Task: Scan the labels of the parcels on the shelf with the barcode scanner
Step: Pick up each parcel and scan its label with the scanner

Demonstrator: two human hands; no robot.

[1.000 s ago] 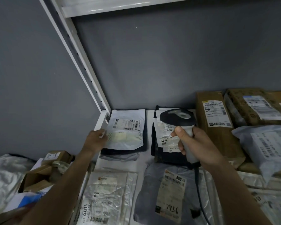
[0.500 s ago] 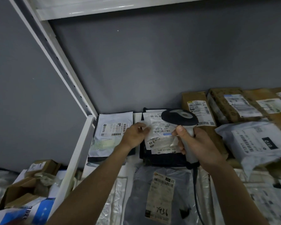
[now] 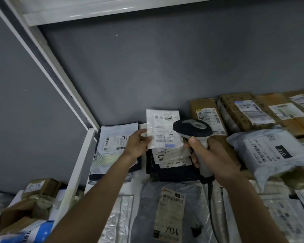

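My right hand grips the white handle of a barcode scanner, whose black head points toward the back of the shelf. My left hand pinches the left edge of a thin white labelled parcel and holds it tilted up, just left of the scanner head. Under it lies a dark parcel with white labels. A white mailer with a barcode lies at the shelf's left end, partly behind my left hand. A grey bag marked 7936 lies in front.
Brown cartons line the back right against the grey wall. A grey poly bag marked 010 lies to the right. The white shelf post stands left, with small boxes beyond it. The scanner cable hangs down.
My left hand left the far-left mailer, moved right and lifted the thin white parcel up beside the scanner. The scanner hand stayed almost in place.
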